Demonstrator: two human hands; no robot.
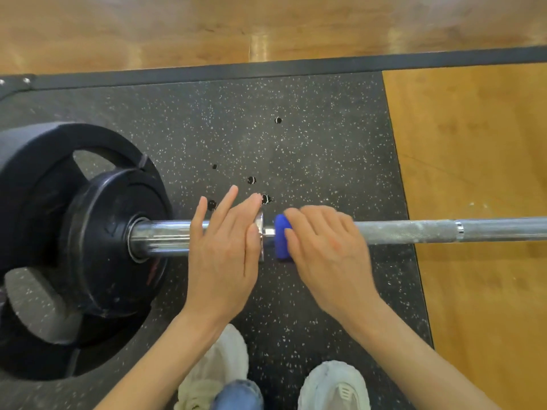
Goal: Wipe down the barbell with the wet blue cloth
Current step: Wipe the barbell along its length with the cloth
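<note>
Nearest the camera, two white shoes [334, 386] and a blue-jeaned knee [238, 393] stand on the speckled black rubber mat [310, 149], at the bottom edge of the view.

Left hand [222, 250]: laid flat over the chrome sleeve [161, 238] of the barbell [414, 232], fingers straight and slightly spread, pointing away from the person. It holds nothing; the palm covers the sleeve just beside the collar flange [260, 229], and the thumb lies along that flange.

Right hand [328, 247]: placed over the bar immediately to the right of the flange, fingers curled down around the blue cloth [281, 238]. The cloth is bunched and wrapped about the shaft, and only its left end shows past the fingertips. The two hands are close together but apart, with the flange between them.

The barbell lies horizontally across the view. Its knurled grey shaft runs off the right edge, with whitish marks along the knurling. At the left, black weight plates [88, 232] are loaded on the sleeve, a smaller one in front of a larger one.

Several dark wet spots [251, 180] mark the mat just beyond the hands. Farther off, a dark border strip [266, 68] edges the mat, with wooden floor [266, 25] beyond it and wood panelling also to the right.
</note>
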